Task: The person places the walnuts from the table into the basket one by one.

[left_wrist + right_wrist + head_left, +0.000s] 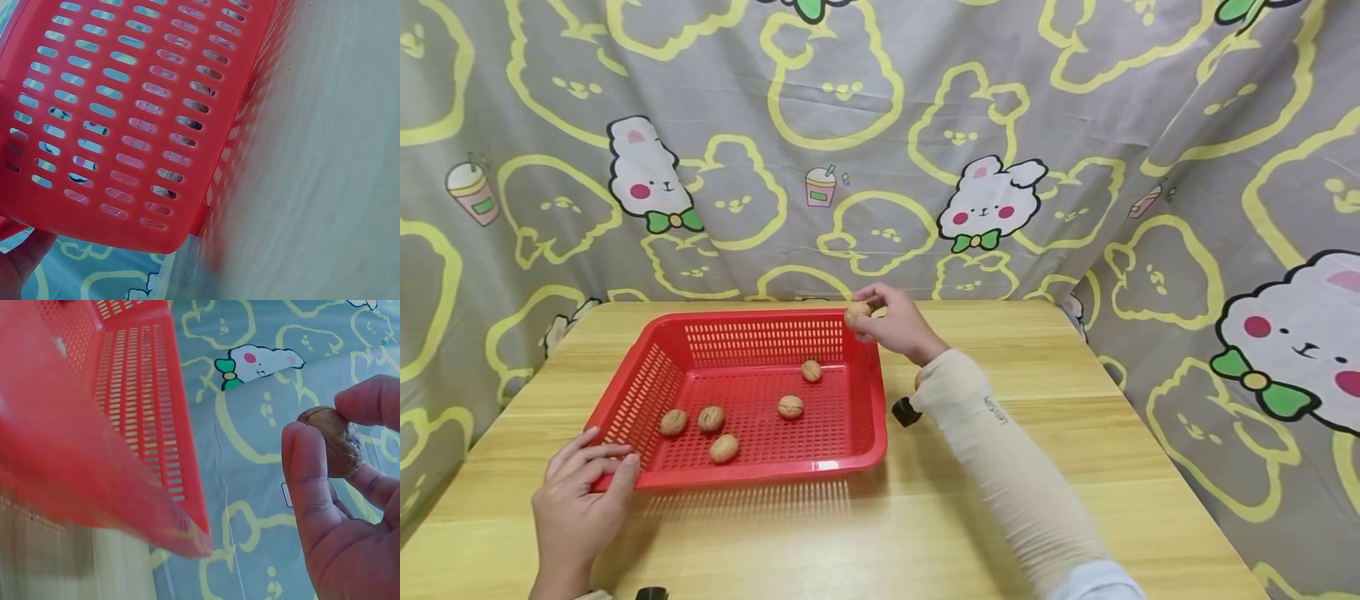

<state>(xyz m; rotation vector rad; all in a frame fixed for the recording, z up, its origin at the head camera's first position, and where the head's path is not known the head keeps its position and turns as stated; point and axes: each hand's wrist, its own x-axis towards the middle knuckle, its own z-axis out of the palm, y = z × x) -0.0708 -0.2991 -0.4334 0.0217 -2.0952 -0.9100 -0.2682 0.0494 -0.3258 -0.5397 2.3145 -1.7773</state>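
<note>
**Walnut (pixel 856 314), brown and hard-shelled, near red rectangular plastic basket (pixel 745 477)**

Covered in part by fingers, with the left hand (pixel 580 492) mostly cut off in the left wrist view. Pinched in the right hand (pixel 897 323) beside the basket's far right corner, well apart from the left, clamped on the near left corner. Looks roundish and wrinkled, dark-patched on one side.

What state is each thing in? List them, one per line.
Basket: upright on the table
Five walnuts: loose inside it
Held walnut: raised off the table
Right hand: pinching that walnut
Left hand: holding the basket's rim
Curtain: hanging, creased
</note>
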